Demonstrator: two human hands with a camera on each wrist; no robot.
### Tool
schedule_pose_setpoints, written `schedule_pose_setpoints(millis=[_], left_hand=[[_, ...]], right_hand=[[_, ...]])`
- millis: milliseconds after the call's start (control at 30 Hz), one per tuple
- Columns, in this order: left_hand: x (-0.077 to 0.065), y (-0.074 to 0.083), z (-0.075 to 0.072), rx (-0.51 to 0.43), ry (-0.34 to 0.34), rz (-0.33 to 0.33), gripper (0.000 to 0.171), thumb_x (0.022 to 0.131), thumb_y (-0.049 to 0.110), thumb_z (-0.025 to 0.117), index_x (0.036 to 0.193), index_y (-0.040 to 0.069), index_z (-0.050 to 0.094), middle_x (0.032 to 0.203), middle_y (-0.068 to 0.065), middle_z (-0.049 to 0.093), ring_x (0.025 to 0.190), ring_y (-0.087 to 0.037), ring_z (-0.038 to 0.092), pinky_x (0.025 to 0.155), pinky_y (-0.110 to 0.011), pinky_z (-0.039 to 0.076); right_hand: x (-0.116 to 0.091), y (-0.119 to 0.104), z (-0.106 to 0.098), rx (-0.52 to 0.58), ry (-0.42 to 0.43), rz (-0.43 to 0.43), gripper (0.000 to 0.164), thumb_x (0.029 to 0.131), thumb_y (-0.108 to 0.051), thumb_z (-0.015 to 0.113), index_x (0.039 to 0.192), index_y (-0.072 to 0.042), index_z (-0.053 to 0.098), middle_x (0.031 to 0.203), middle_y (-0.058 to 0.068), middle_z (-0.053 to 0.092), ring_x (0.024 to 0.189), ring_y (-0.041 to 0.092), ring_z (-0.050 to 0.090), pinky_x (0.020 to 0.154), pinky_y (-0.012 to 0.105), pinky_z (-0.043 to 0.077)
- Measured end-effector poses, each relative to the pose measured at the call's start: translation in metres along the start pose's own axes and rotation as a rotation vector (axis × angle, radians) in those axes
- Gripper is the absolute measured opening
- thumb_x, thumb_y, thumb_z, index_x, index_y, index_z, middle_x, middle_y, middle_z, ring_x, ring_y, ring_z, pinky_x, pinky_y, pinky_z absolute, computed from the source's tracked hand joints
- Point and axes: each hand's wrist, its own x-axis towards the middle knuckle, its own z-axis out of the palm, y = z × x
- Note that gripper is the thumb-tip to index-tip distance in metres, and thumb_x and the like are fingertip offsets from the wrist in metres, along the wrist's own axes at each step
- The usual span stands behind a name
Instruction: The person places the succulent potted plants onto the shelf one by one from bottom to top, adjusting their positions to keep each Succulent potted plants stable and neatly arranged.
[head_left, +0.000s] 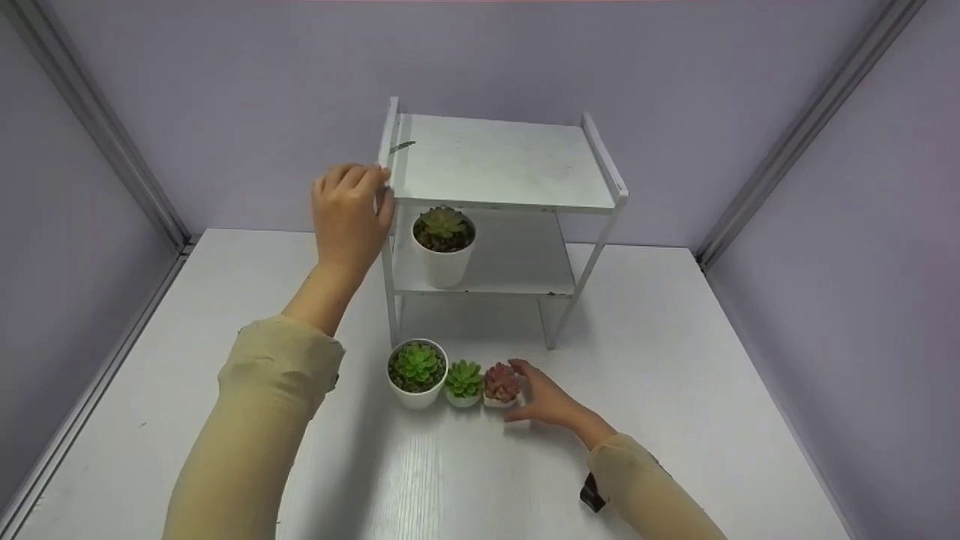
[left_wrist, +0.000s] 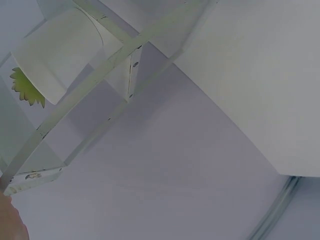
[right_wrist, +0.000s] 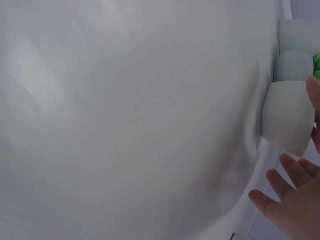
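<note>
My left hand (head_left: 349, 210) grips the left rail (head_left: 389, 135) of a white shelf rack (head_left: 502, 161) at its upper front corner. On the tabletop before the rack, my right hand (head_left: 551, 397) reaches beside a small potted red succulent (head_left: 500, 382), thumb and fingers spread around its right side. The right wrist view shows that plant's white pot (right_wrist: 287, 115) near the spread fingers (right_wrist: 280, 185). Left of it, in a row, stand a small green succulent (head_left: 463, 380) and a larger potted green succulent (head_left: 417, 367).
Another succulent in a white pot (head_left: 446, 259) stands on the rack's middle shelf (head_left: 517, 262), toward the left. The rack sits at the back of a white table (head_left: 660, 337), enclosed by pale walls with metal corner strips. A dark mark (head_left: 403, 146) shows on the top shelf.
</note>
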Motion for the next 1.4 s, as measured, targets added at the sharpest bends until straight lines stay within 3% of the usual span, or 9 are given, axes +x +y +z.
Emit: schedule_pose_setpoints(millis=[800,1133,1400], left_hand=[[-0.0003,-0.0002,0.0005,0.016,-0.01,0.007,0.018,0.087,0.009,0.058,0.1,0.003,0.069,0.102,-0.013,0.069,0.102,-0.033,0.058,0.087,-0.046,0.04],[-0.0008,-0.0006,0.0006,0.012,-0.007,0.008,0.017,0.086,0.009,0.059,0.099,0.003,0.068,0.101,-0.013,0.069,0.101,-0.033,0.058,0.087,-0.047,0.04],[-0.0015,-0.0001,-0.0002,0.023,-0.006,0.009,0.018,0.086,0.009,0.059,0.1,0.004,0.068,0.1,-0.013,0.069,0.101,-0.033,0.058,0.087,-0.046,0.04]], right_hand=[[0.0088,0.0015,0.0041,0.052,0.025,0.001,0.062,0.073,-0.017,0.079,0.126,-0.006,0.047,0.129,0.02,0.053,0.121,0.037,0.05,0.096,0.052,0.043],[0.0089,0.002,0.0052,0.04,0.057,-0.004,0.057,0.073,-0.017,0.079,0.121,-0.006,0.051,0.122,0.017,0.058,0.116,0.036,0.054,0.094,0.051,0.045],[0.0093,0.0085,0.0039,0.043,0.108,-0.056,0.054,0.075,-0.018,0.076,0.122,-0.005,0.053,0.118,0.013,0.061,0.114,0.034,0.055,0.095,0.051,0.044]])
